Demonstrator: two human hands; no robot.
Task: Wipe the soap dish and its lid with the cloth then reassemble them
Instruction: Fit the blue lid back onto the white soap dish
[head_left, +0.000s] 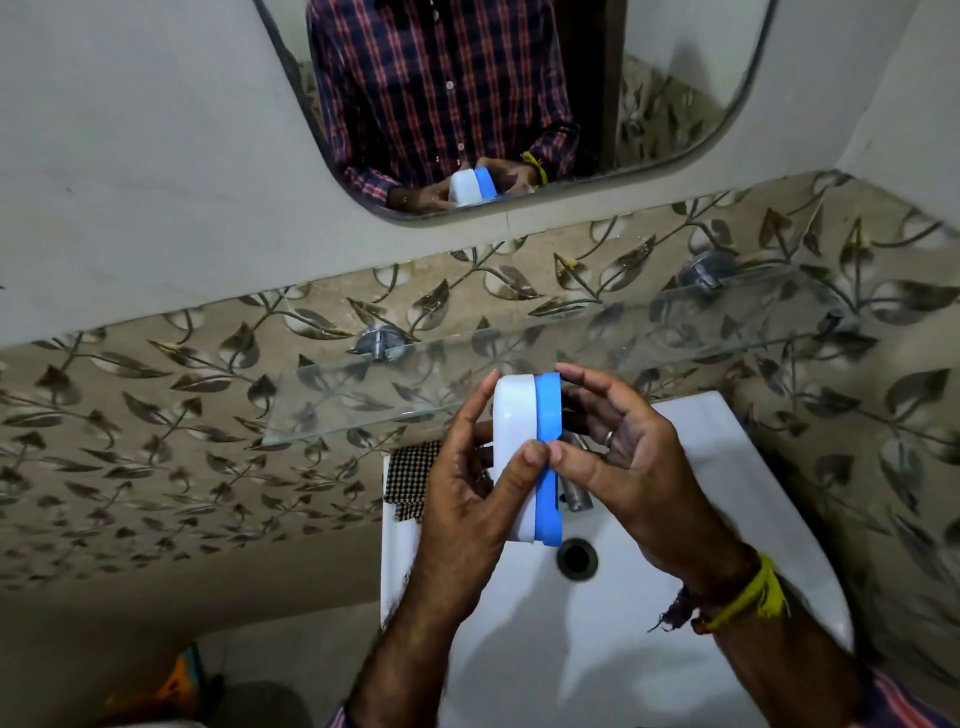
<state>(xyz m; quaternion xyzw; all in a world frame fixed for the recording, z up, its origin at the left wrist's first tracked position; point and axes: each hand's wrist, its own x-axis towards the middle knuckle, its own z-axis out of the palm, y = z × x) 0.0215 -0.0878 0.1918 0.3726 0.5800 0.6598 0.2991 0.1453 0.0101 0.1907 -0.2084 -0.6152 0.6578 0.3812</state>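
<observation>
Here, both hands (550, 467) hold lid (511, 441) against dish (549, 457) — upright

Two hands being counted: left hand (470, 499), right hand (631, 473). One soap dish (549, 457), one lid (514, 441), one cloth (413, 478), one sink (701, 519), one glass shelf (519, 379), one mirror (467, 104), one ring (608, 437) being seen.

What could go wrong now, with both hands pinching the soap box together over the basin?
1. The white plastic lid and blue plastic soap dish are held on edge by fingertips of the left hand and right hand; a slip could drop them into the white ceramic basin.
2. The checked cloth lies on the basin's rim and could get knocked off.
</observation>
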